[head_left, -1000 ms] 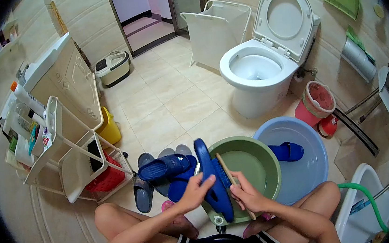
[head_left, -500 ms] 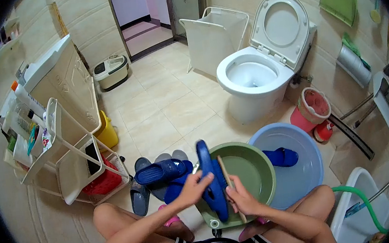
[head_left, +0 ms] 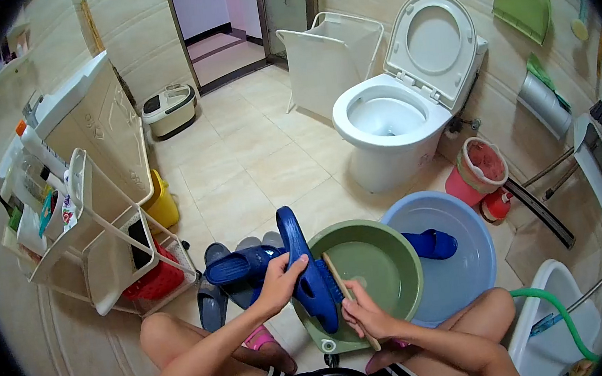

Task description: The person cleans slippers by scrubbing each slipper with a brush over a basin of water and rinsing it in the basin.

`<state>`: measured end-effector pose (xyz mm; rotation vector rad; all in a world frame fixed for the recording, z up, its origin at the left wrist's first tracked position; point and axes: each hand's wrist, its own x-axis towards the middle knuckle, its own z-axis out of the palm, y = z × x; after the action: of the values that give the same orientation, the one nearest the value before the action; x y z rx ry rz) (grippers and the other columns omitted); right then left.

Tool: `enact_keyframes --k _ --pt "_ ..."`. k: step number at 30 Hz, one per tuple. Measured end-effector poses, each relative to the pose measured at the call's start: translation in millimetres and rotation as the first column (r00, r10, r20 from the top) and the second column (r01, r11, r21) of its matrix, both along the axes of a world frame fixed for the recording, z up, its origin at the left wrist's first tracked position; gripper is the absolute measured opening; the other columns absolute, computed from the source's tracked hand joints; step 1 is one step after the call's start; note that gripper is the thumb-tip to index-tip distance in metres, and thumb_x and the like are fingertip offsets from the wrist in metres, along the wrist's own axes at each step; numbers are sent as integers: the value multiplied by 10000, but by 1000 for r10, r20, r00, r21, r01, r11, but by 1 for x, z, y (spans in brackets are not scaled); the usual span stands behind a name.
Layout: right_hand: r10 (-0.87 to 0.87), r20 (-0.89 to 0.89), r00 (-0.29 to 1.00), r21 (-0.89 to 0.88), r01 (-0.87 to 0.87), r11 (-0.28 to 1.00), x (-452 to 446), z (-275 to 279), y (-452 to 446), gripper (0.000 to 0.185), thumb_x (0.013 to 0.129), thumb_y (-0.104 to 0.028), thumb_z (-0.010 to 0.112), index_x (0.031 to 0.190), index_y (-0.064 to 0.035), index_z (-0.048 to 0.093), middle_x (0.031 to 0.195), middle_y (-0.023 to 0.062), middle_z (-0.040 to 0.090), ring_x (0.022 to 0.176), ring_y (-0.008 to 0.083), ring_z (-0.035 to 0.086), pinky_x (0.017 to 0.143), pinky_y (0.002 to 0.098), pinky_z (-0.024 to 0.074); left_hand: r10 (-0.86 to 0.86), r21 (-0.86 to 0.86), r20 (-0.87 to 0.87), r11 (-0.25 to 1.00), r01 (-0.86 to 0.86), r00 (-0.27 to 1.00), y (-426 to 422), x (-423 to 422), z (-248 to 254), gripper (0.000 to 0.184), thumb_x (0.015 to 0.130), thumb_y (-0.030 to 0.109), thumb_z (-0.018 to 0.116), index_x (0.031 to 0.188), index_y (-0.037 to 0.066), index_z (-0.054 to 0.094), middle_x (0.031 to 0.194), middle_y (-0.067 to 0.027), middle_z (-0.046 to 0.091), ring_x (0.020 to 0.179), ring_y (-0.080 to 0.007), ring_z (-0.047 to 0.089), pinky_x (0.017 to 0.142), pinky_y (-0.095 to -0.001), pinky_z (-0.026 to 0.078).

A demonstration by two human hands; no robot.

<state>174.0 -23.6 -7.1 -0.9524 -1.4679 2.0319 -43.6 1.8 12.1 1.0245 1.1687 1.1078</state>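
My left hand (head_left: 281, 284) is closed around a blue slipper (head_left: 308, 278), held on edge above the left side of a green basin (head_left: 417, 278) of water. In my right hand (head_left: 365, 311) is a scrubbing brush (head_left: 339, 286) with a wooden back and blue bristles. The bristles press against the slipper's right-hand face. A blue basin (head_left: 487, 257) beside the green one holds water and another blue slipper (head_left: 431, 244). Left of my left hand, more blue slippers (head_left: 239, 265) and grey slippers (head_left: 213, 304) lie in a heap on the floor.
A toilet (head_left: 389, 129) with its lid up stands ahead, near a pink bucket (head_left: 474, 165). To the left is a white shelf rack (head_left: 116, 260) with bottles. A white tub (head_left: 548, 309) and green hose (head_left: 567, 314) sit at the right.
The slipper and both hands have shifted slightly left. The brush has moved a little down along the slipper's face. The whole view has also shifted slightly.
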Motion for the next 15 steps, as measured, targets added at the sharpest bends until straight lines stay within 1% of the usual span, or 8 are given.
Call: enact_keyframes --k 3,6,7,10,11,12,14,15 --pt "30 -8 1000 -81 -31 996 0 -2 4 343 996 -299 341 1277 -131 240 672 26 396 474 105 390 386 221 381 17 -14 14 1000 -17 1000 -15 14 -7 292 941 260 527 801 15 605 721 18 587 656 -43 511 588 -214 435" --pt "-24 -57 998 -73 19 997 -1 -5 15 343 996 -302 341 1276 -131 240 672 27 394 479 110 399 383 218 379 -170 16 -125 985 173 978 -27 22 -20 301 938 274 532 831 5 614 725 16 582 647 -55 506 572 -216 422" --pt "-35 -34 999 -62 33 998 -2 -2 15 348 998 -305 337 1280 -130 232 677 31 397 485 112 404 384 214 378 -142 33 -27 989 143 989 -29 28 -12 311 938 279 533 820 3 611 712 19 579 638 -52 503 567 -217 422" --pt "27 -40 999 -63 -30 998 -3 4 6 357 996 -301 343 1282 -128 217 681 34 399 484 111 403 388 216 381 -63 6 -93 998 64 994 -14 5 -11 313 938 280 532 811 3 606 706 17 585 636 -50 511 572 -219 431" --pt "40 -71 997 -90 -47 995 -4 4 -2 363 994 -296 351 1280 -127 205 682 38 399 491 109 403 396 215 384 -37 33 -33 999 38 999 -8 -1 -7 318 938 288 531 799 11 602 693 13 583 625 -46 511 562 -218 429" --pt "47 -72 996 -86 -53 995 -5 5 -5 363 994 -296 351 1280 -127 205 682 38 399 491 109 403 396 215 384 -50 51 -58 997 53 997 -3 -8 -4 318 942 287 521 793 18 598 682 11 577 616 -46 509 555 -216 424" --pt "34 -58 998 -86 -39 996 -7 6 -11 371 992 -298 363 1278 -126 202 683 38 401 488 109 404 404 218 389 -43 -56 -74 998 39 996 -11 -2 -5 322 944 291 517 791 19 596 682 9 576 612 -45 504 551 -215 422" --pt "46 -29 999 -66 -48 997 -4 8 -5 361 994 -297 355 1276 -127 207 683 35 400 489 107 404 411 221 393 -36 14 -89 999 37 995 -16 3 -11 320 941 300 523 799 21 596 688 12 571 614 -48 500 540 -217 413"
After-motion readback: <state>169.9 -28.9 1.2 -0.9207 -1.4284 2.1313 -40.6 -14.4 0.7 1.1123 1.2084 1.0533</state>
